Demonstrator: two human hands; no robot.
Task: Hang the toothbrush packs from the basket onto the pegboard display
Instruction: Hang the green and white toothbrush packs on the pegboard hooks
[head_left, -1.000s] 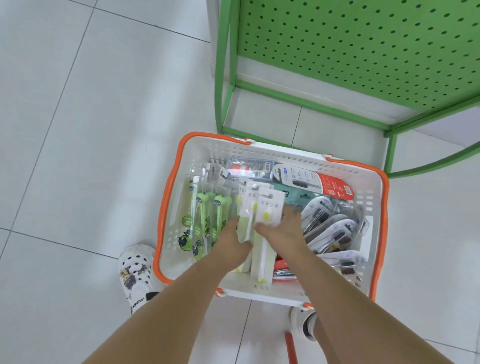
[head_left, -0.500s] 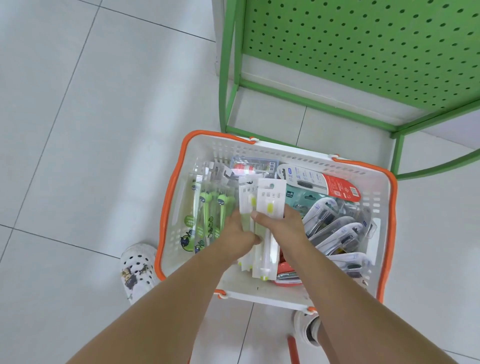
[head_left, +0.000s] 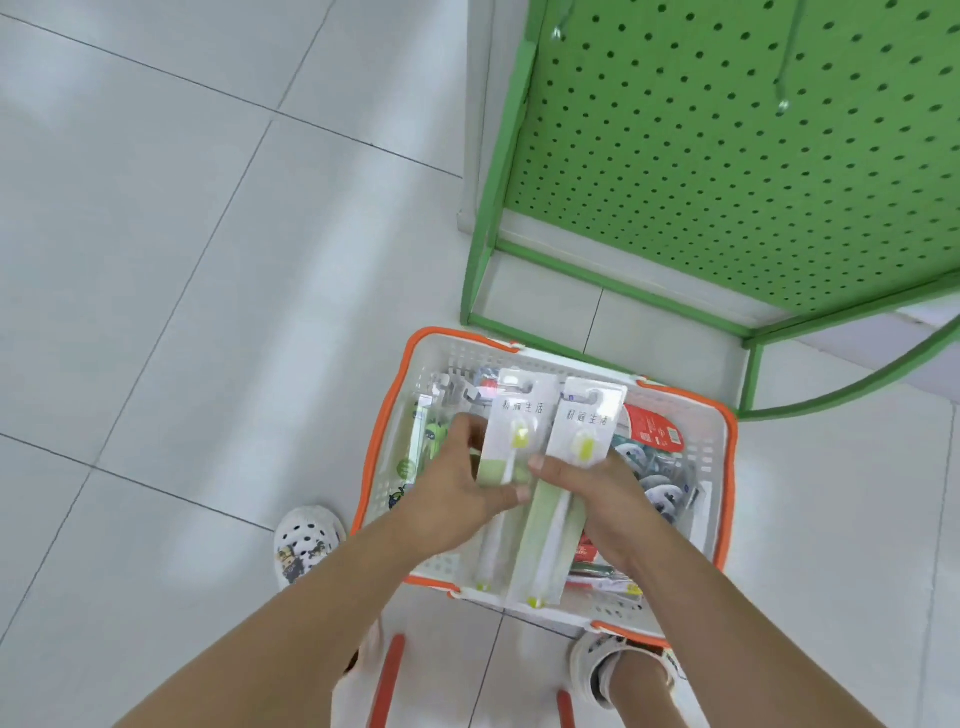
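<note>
Two toothbrush packs are sitting above the basket, side by side, edges overlapping near the middle. Left pack (head_left: 506, 457): white card, yellow-green brush head, hang slot at the far end. Right pack (head_left: 569, 478): same design, tilted slightly right, lower end reaching past the basket's near rim.

Left hand (head_left: 457, 499) is gripping the left pack, thumb on the front face, fingers curling round the left edge and behind. Right hand (head_left: 597, 499) is holding the right pack, thumb pressing on the card's front next to the left pack, remaining fingers behind it and not visible.

Basket (head_left: 724, 467): white perforated plastic, orange rim, standing on the floor directly under the hands. More packs are lying inside: green character brushes (head_left: 434, 441) on the left, a red-and-white box (head_left: 652, 426) at the far right, clear blister packs (head_left: 662, 486) on the right. Hands and held packs are covering much of the middle.

Pegboard display (head_left: 727, 156): green, perforated, on a green frame, standing just beyond the basket's far side. A thin metal hook (head_left: 784, 78) is sticking out near the top, blurred.

White clogs: left one (head_left: 306, 545) just beside the basket's near-left corner, right one (head_left: 602, 670) just below its near rim. Orange bars (head_left: 387, 680) are showing at the bottom edge; can't tell what they belong to. White tiled floor (head_left: 182, 260) all around.
</note>
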